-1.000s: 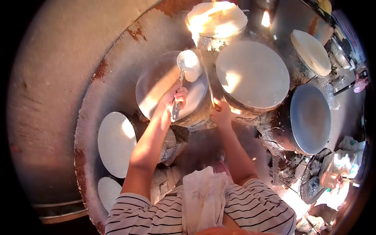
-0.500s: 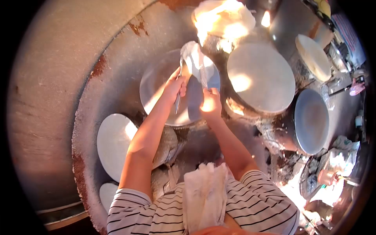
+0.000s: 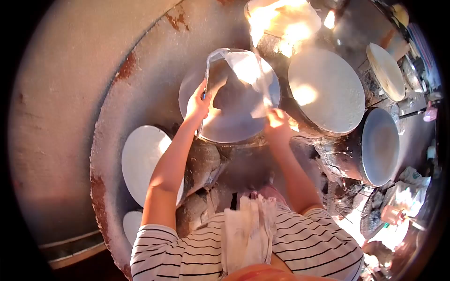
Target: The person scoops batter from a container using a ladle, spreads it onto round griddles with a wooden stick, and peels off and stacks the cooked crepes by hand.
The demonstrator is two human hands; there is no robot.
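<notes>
A wide round griddle (image 3: 225, 129) with a pale, smooth top lies in front of me. Above it a thin, translucent, crepe-like sheet (image 3: 246, 65) is stretched between my hands, glowing where sunlight strikes it. My left hand (image 3: 198, 104) is closed at the griddle's left side on a narrow, shiny, blade-like strip; whether this is a tool or the sheet's edge is unclear. Over the right rim, my right hand (image 3: 277, 122) is closed round the lower end of a pale, slender strip, apparently the sheet's other side. Its fingertips are overexposed.
Right of the griddle stands another round white-topped griddle (image 3: 326, 91), with a greyish one (image 3: 380, 147) beyond. A white disc (image 3: 146, 164) lies at left. A sunlit pale stack (image 3: 283, 21) sits at the back. A rusty curved rim (image 3: 98, 196) borders the left; clutter (image 3: 398, 210) fills the lower right.
My hands have moved farther apart, the right one to the right and slightly down. The sheet between them has spread wider over the griddle. The view has shifted slightly.
</notes>
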